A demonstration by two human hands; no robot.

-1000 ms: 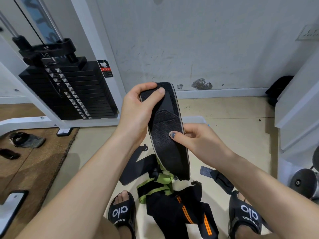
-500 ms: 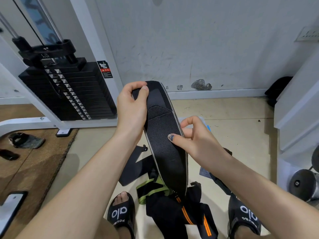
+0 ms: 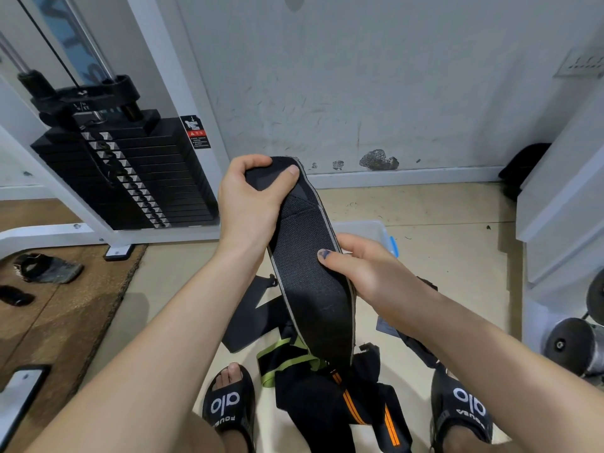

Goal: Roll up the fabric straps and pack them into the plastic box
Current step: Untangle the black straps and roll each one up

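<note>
Gym floor below, both hands hold the black strap (image 3: 310,282) upright — left hand (image 3: 251,204) has now curled its top end over, right hand (image 3: 369,273) pinching mid-length — rolling begun, plastic box (image 3: 376,232) behind.

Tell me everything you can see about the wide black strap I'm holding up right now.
The wide black strap looks like woven fabric with a pale grey edging along both long sides and a rougher patch near its top. It hangs lengthwise, tilted. The left hand grips its top end, which is curled over; the right hand pinches its right edge midway, thumb on the front. Its lower end hangs down to the pile of straps on the floor.
</note>
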